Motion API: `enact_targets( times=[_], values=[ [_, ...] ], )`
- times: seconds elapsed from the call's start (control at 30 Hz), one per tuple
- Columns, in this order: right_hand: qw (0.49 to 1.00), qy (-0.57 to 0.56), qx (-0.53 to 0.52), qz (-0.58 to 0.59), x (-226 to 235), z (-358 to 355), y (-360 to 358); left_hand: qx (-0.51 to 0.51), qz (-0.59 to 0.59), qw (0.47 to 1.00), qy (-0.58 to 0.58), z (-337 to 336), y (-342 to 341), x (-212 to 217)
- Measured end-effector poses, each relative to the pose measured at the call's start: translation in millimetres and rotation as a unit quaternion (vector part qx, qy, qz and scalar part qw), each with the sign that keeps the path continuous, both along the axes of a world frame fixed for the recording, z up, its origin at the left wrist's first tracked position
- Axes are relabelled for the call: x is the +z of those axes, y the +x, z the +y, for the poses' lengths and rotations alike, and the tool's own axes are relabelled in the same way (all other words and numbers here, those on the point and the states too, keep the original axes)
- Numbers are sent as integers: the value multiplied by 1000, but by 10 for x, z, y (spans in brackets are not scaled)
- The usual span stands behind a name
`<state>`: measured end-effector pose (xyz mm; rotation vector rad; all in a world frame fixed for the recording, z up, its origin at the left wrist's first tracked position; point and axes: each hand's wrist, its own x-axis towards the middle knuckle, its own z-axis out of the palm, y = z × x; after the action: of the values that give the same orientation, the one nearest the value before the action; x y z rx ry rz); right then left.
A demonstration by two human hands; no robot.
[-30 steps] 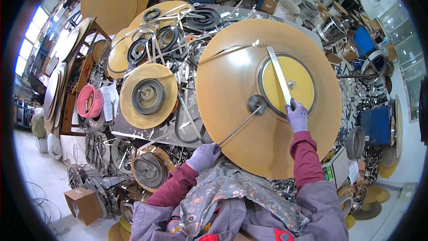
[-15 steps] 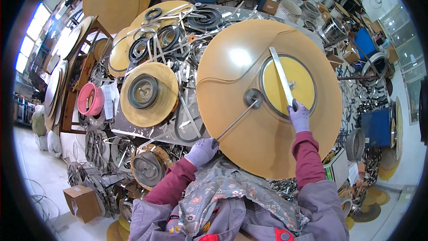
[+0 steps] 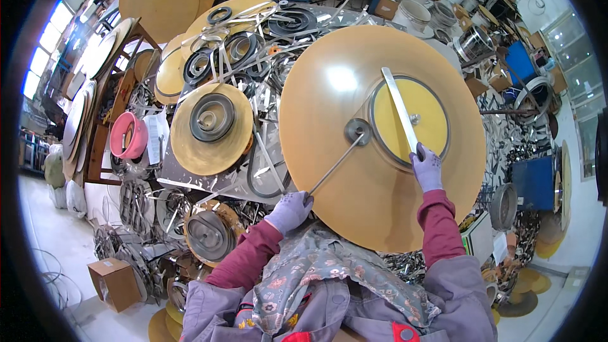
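Note:
A large round tan disc [image 3: 323, 183] stands in front of me. A yellow hub [image 3: 396, 130] with a dark coiled band [image 3: 446, 133] around it sits right of its middle. My left hand [image 3: 291, 210] is closed around the near end of a thin metal rod [image 3: 332, 170]. At the rod's far end a small grey roller [image 3: 358, 131] sits close to the coil's left side. My right hand [image 3: 427, 168] pinches the lower end of a flat metal strip [image 3: 399, 102], which slants up across the yellow hub. Both hands wear pale purple gloves.
To the left, a smaller tan disc [image 3: 190, 149] carries a dark coil [image 3: 211, 118]. Metal strips and dark rings [image 3: 292, 21] crowd the table behind. A pink basin [image 3: 130, 135] is further left, and a cardboard box [image 3: 114, 284] stands on the floor. Metal scrap [image 3: 500, 117] heaps up on the right.
The loose curved band that lay across the large disc has gone from its left and upper parts. The smaller disc's coil looks turned. Both hands keep their holds, with the roller shifted slightly.

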<state>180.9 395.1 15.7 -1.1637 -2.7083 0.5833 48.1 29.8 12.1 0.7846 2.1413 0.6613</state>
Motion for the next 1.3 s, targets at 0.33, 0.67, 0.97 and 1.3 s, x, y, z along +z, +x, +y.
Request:
enact_targets(
  times=[0.33, 0.67, 0.97, 1.3],
  values=[
    [999, 37, 34, 12, 109, -203, 27, -11, 3, 999, 30, -102, 82, -24],
    [993, 66, 93, 10, 197, -61, 42, 8, -19, 998, 67, -132, 148, -124],
    [995, 36, 86, -29, 208, -159, -9, 16, 2, 998, 57, -107, 147, -241],
    [935, -172, 281, 135, 375, -774, -1973, 22, -7, 998, 56, -100, 109, -156]
  ],
)
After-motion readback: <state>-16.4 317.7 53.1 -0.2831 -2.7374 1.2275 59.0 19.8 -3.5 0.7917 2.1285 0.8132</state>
